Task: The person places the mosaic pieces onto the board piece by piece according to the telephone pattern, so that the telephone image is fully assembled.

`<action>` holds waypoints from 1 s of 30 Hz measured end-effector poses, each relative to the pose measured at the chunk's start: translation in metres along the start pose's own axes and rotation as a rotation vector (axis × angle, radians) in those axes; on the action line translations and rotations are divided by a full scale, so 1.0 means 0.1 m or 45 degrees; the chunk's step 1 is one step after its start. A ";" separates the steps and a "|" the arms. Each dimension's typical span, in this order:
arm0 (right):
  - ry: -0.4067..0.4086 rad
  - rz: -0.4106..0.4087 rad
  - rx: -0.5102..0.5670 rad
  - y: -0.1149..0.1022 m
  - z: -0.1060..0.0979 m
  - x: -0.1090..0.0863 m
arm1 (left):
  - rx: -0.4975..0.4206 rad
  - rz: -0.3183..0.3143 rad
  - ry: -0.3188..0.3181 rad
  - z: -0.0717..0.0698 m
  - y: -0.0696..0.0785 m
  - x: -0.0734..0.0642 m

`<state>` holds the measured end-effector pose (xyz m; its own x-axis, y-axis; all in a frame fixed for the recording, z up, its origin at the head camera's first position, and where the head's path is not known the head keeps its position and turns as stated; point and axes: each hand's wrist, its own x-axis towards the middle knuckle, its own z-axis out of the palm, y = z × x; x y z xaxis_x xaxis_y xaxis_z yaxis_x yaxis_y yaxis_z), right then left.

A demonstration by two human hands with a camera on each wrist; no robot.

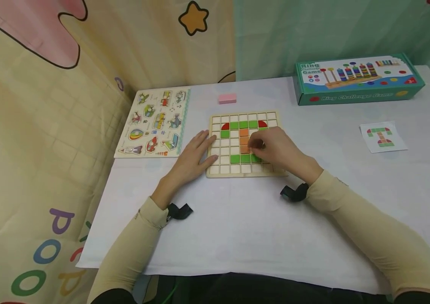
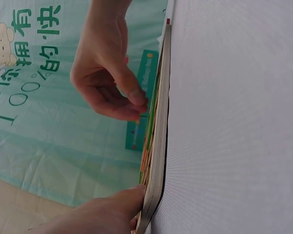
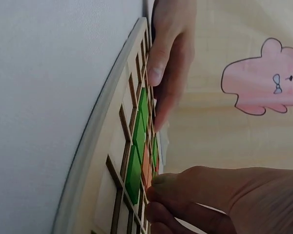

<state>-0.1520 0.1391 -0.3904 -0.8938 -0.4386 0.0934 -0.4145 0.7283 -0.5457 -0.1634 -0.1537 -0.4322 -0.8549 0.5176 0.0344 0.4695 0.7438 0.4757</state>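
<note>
A wooden grid board (image 1: 247,175) lies flat on the white table with flat coloured tiles in its cells. Green tiles (image 1: 245,158) form rows near its top and bottom, an orange column (image 1: 244,139) runs between, and red quarter-round tiles (image 1: 262,123) sit at the top corners. My left hand (image 1: 192,158) rests on the board's left edge, fingers spread. Over the right part of the grid, my right hand (image 1: 273,145) has thumb and forefinger pinched beside the orange column. A small reddish piece (image 2: 144,108) shows at those fingertips in the left wrist view, mostly hidden.
A pattern card (image 1: 383,137) lies at right, showing a green, orange and red figure. Behind the board is a pink block (image 1: 227,99). A picture puzzle board (image 1: 154,122) lies at left, and a green game box (image 1: 359,80) stands at the back right.
</note>
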 end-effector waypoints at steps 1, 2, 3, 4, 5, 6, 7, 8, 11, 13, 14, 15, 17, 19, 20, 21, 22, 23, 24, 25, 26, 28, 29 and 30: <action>-0.007 0.003 -0.001 0.01 0.00 0.00 | 0.001 -0.001 0.001 0.00 0.00 0.00; -0.021 0.000 -0.003 0.02 0.00 0.00 | 0.002 -0.002 0.000 0.00 0.00 -0.01; -0.035 -0.009 -0.001 0.02 0.01 0.00 | 0.004 -0.003 -0.001 0.00 0.00 -0.01; -0.049 -0.015 -0.002 0.02 0.02 0.00 | 0.006 -0.003 -0.002 0.00 -0.01 -0.01; -0.062 -0.019 -0.003 0.02 0.03 0.00 | 0.006 -0.003 -0.001 0.00 -0.01 -0.01; -0.066 -0.019 -0.007 0.01 0.04 0.00 | 0.006 -0.002 -0.001 -0.01 -0.01 -0.01; -0.065 -0.015 -0.012 -0.01 0.05 -0.01 | 0.006 -0.001 0.001 -0.01 -0.01 -0.01; -0.060 -0.010 -0.024 -0.03 0.06 -0.01 | 0.005 0.000 0.003 -0.01 0.00 -0.01; -0.048 0.003 -0.045 -0.07 0.06 -0.03 | 0.000 0.003 0.006 -0.02 0.00 -0.01; -0.034 -0.009 -0.045 -0.08 0.06 -0.04 | -0.001 0.004 0.005 -0.01 0.00 0.00; -0.025 -0.009 -0.044 -0.09 0.05 -0.05 | -0.003 0.006 0.005 -0.01 0.00 0.00; -0.011 -0.009 -0.040 -0.09 0.04 -0.06 | -0.003 0.007 0.004 0.00 0.00 0.01; 0.022 -0.012 -0.027 -0.09 0.00 -0.09 | -0.002 0.010 0.009 0.01 -0.01 0.00; 0.045 0.013 -0.021 -0.05 -0.05 -0.12 | 0.000 0.006 0.010 0.01 -0.01 0.00; 0.053 0.029 -0.021 -0.02 -0.09 -0.15 | -0.002 0.005 0.010 0.01 -0.01 -0.01; 0.054 0.045 -0.019 0.02 -0.13 -0.18 | -0.003 0.003 0.010 0.01 -0.01 -0.01; 0.054 0.063 -0.017 0.08 -0.17 -0.22 | -0.002 0.000 0.010 0.01 -0.01 -0.02; 0.050 0.089 -0.013 0.14 -0.21 -0.26 | -0.002 -0.003 0.009 0.00 -0.01 -0.02; 0.047 0.116 -0.011 0.21 -0.25 -0.31 | -0.002 -0.005 0.010 0.00 -0.01 -0.03; 0.042 0.139 -0.010 0.27 -0.29 -0.36 | -0.003 -0.005 0.012 0.00 -0.02 -0.03; 0.039 0.158 -0.011 0.34 -0.33 -0.41 | 0.000 -0.003 0.014 0.00 -0.02 -0.03; 0.044 0.192 -0.015 0.46 -0.42 -0.54 | 0.003 0.008 0.021 0.01 -0.04 -0.02; 0.047 0.209 -0.017 0.51 -0.45 -0.60 | 0.004 0.013 0.022 0.02 -0.05 -0.02; 0.052 0.220 -0.023 0.56 -0.48 -0.66 | 0.006 0.020 0.024 0.03 -0.05 -0.01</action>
<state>-0.1245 0.2339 -0.3868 -0.9582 -0.2843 0.0334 -0.2564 0.8005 -0.5417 -0.1648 -0.1569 -0.4374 -0.8515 0.5212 0.0580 0.4836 0.7378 0.4710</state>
